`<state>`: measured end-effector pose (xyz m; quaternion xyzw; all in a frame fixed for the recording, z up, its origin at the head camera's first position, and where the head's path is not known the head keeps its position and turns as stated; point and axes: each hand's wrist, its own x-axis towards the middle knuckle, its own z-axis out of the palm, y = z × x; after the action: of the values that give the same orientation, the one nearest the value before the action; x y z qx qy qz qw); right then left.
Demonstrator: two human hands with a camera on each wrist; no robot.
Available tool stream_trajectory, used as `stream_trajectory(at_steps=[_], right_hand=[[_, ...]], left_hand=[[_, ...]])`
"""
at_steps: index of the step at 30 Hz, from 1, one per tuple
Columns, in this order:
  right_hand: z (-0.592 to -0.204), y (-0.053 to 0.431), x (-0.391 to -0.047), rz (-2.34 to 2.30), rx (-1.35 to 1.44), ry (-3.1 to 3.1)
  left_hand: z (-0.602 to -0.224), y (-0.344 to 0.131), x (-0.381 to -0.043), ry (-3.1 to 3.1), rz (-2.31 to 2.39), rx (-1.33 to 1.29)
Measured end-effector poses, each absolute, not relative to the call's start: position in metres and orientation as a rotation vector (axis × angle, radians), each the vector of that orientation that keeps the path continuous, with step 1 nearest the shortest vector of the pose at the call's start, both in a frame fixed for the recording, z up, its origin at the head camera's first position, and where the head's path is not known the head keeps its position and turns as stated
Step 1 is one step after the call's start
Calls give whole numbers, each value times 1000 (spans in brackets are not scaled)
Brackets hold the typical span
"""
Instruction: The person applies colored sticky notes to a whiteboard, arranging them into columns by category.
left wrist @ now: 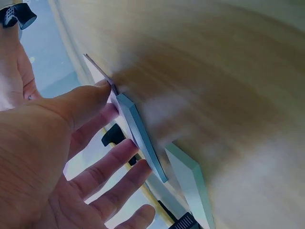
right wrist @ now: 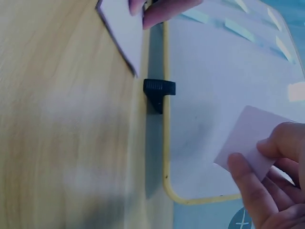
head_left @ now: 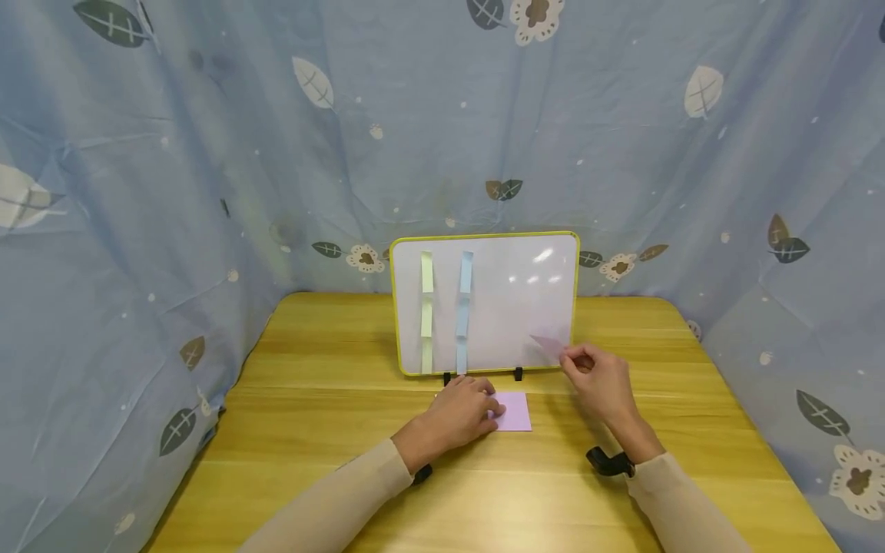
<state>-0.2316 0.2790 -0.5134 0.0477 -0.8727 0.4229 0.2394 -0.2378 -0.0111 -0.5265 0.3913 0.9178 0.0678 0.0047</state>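
Observation:
My left hand [head_left: 459,411] rests on a pad of purple sticky notes [head_left: 515,412] lying on the table, its thumb at the pad's edge and its fingers spread and relaxed. Beside that pad, the left wrist view shows a blue pad [left wrist: 143,136] and a pale green pad [left wrist: 188,176], both hidden by the hand in the head view. A single purple sticky note [right wrist: 250,131] is pinched between the right hand's [head_left: 604,384] thumb and finger, in front of the lower right of a whiteboard [head_left: 512,307]. Green notes [head_left: 427,315] and blue notes [head_left: 464,315] form two columns on the board.
The yellow-framed whiteboard stands on black feet [head_left: 518,374] toward the back of the wooden table [head_left: 332,415]. A blue curtain with leaves and flowers [head_left: 415,153] surrounds the table. Black straps [head_left: 610,462] sit at the wrists.

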Motion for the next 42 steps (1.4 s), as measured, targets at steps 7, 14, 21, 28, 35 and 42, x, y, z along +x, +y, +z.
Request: stream_trajectory(at_steps=[7, 14, 21, 28, 35, 42], right_hand=[[-504, 276, -241, 1273, 256, -2189], [-497, 270, -247, 1308, 421, -2044], [-489, 261, -256, 1213, 489, -1942], [-480, 244, -274, 1149, 553, -1913], [-472, 230, -287, 1053, 563, -1885], [-466, 221, -298, 921, 526, -1862]], left_hand=[[-522, -9, -240, 2866, 194, 1252], [-512, -10, -241, 2884, 237, 1294], [-486, -15, -256, 2999, 410, 1464], [-452, -26, -280, 3158, 693, 1597], [-419, -33, -300, 3300, 932, 1596], [-398, -32, -322, 3401, 1042, 1490]])
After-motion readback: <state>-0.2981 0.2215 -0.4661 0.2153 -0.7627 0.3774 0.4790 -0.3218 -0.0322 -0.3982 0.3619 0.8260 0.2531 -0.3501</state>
